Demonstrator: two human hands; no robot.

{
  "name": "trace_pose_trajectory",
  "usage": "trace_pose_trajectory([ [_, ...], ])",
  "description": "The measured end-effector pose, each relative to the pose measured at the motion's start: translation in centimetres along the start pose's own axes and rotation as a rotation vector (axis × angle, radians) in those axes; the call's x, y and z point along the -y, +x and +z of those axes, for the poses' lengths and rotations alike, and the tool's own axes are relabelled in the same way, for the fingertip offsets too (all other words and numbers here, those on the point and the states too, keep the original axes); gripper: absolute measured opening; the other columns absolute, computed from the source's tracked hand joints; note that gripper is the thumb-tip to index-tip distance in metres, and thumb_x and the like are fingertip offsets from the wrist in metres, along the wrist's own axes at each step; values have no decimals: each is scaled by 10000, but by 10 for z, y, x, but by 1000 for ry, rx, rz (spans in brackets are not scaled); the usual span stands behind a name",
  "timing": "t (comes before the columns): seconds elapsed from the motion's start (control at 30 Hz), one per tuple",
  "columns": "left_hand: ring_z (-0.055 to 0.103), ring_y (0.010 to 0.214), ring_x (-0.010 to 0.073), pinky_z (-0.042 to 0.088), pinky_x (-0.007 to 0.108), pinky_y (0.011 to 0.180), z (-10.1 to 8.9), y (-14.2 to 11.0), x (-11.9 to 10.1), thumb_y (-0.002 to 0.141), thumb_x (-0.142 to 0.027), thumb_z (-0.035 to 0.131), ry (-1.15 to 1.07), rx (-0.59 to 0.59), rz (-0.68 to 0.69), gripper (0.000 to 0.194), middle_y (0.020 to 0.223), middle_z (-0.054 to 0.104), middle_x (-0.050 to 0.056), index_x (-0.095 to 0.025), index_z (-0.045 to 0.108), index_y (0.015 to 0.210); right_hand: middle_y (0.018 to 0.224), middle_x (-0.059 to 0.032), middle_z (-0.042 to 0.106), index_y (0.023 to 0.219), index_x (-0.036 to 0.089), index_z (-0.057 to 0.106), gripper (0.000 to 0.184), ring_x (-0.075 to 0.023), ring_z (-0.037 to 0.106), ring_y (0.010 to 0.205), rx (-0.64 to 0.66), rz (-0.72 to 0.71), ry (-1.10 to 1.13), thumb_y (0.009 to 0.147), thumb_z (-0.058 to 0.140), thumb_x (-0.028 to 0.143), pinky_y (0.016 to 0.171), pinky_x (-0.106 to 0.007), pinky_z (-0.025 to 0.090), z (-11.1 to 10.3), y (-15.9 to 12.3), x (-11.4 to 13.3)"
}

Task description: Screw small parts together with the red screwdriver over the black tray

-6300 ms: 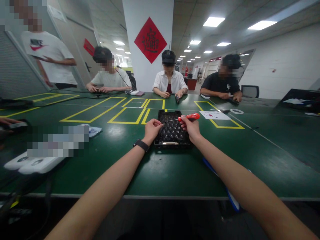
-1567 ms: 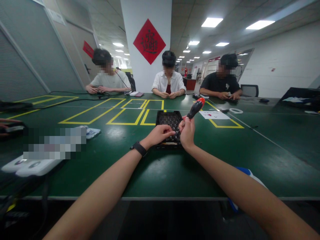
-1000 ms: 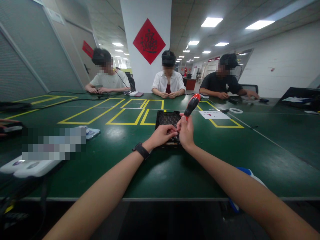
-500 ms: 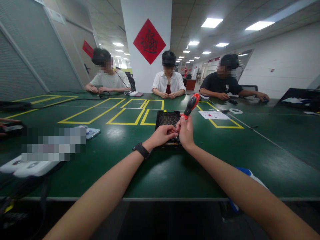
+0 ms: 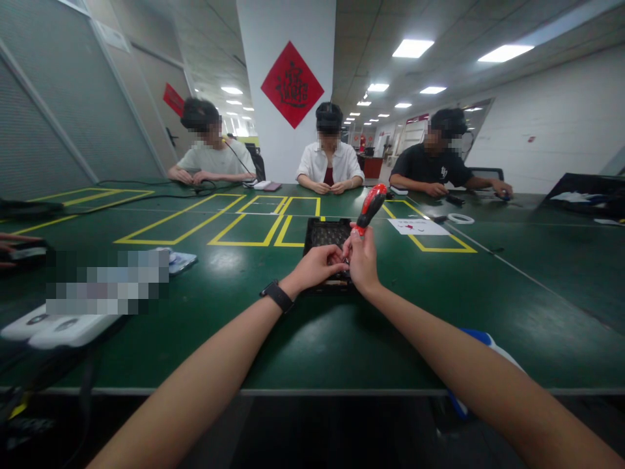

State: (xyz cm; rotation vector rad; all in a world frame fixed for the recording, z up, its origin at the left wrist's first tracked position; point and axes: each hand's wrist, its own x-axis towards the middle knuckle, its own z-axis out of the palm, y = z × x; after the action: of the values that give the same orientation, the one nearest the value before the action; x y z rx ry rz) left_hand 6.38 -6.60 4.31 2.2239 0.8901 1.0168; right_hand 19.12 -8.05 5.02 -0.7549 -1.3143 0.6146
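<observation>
A screwdriver with a red and black handle rests in my right hand, its handle pointing up and leaning right. The shaft's lower end is hidden by my fingers. Close beside it, my left hand has thumb and fingers pinched together, meeting the right fingers; whatever they hold is too small or too covered to name. Both hands are over a black plastic case, which lies open on the green table. Small dark parts seem to fill the case, though my hands cover much of it.
A white device with cables lies at the left, beside a flat packet. To the right are a paper sheet, a white ring and a blue and white object. Three people sit across the table. Yellow tape marks the surface.
The screwdriver's handle has tipped slightly to the left in my right hand. Both hands keep nearly the same place over the black case.
</observation>
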Motion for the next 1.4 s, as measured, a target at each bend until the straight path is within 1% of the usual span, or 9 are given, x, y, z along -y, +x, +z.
trace_pose_trajectory([
  [0.07, 498, 592, 105, 389, 215, 570, 0, 0, 1, 687, -410, 643, 58, -26, -34, 293, 651, 570, -1, -129, 575, 731, 543, 74, 430, 1075, 196, 449, 322, -68, 388, 445, -1, -4, 2, 882, 361, 438, 476, -193, 346, 0, 0, 0],
  [0.17, 462, 550, 92, 353, 208, 540, 0, 0, 1, 688, -416, 640, 117, -29, -38, 300, 597, 543, -15, -127, 565, 672, 548, 74, 438, 1077, 199, 449, 318, -65, 393, 451, 8, 0, 16, 880, 369, 435, 481, -187, 346, 1, 1, -2],
  [0.37, 498, 610, 92, 368, 200, 605, -3, -1, -4, 767, -270, 564, 109, 8, 43, 170, 640, 584, -9, -116, 622, 725, 531, 73, 443, 1050, 200, 460, 322, -63, 386, 426, 16, 26, 46, 881, 351, 451, 444, -178, 331, 0, 3, -5],
  [0.53, 523, 641, 93, 387, 197, 648, -3, 0, -3, 800, -206, 505, 77, 49, 70, 156, 675, 607, -9, -118, 623, 745, 540, 73, 445, 1084, 204, 457, 344, -65, 384, 417, 43, 47, 41, 878, 353, 460, 427, -179, 334, -1, 3, -4],
  [0.7, 541, 655, 105, 414, 211, 649, -1, 1, 2, 774, -287, 558, 21, 44, 21, 167, 718, 615, 6, -125, 595, 786, 541, 75, 428, 1064, 194, 465, 317, -64, 404, 453, 21, 6, 20, 872, 391, 436, 485, -185, 367, 0, 1, 1],
  [0.83, 511, 614, 105, 407, 216, 611, 0, 1, 3, 710, -362, 630, 85, 4, -35, 240, 657, 576, -6, -129, 577, 730, 541, 74, 432, 1058, 198, 464, 310, -66, 406, 450, 16, 12, 20, 869, 397, 434, 486, -189, 373, 1, 0, 2],
  [1.17, 530, 665, 98, 395, 202, 662, -2, 0, -1, 797, -223, 513, 98, 70, 57, 137, 715, 617, -4, -124, 599, 761, 532, 75, 436, 1035, 203, 467, 331, -66, 379, 406, 51, 70, 56, 877, 341, 466, 410, -178, 331, 0, 3, -3],
  [1.27, 545, 680, 107, 405, 209, 666, -2, 0, -1, 801, -276, 520, 103, 26, 30, 165, 734, 621, 0, -130, 598, 793, 538, 72, 431, 1029, 199, 472, 320, -67, 394, 441, 16, 43, 41, 876, 356, 455, 450, -179, 352, 0, 3, -3],
  [1.4, 554, 674, 121, 417, 225, 660, -1, 0, 2, 733, -366, 609, 150, -8, -1, 228, 724, 618, 4, -143, 594, 780, 541, 71, 430, 1015, 195, 477, 303, -64, 384, 442, 4, 27, 22, 877, 365, 441, 457, -182, 342, 0, 2, -1],
])
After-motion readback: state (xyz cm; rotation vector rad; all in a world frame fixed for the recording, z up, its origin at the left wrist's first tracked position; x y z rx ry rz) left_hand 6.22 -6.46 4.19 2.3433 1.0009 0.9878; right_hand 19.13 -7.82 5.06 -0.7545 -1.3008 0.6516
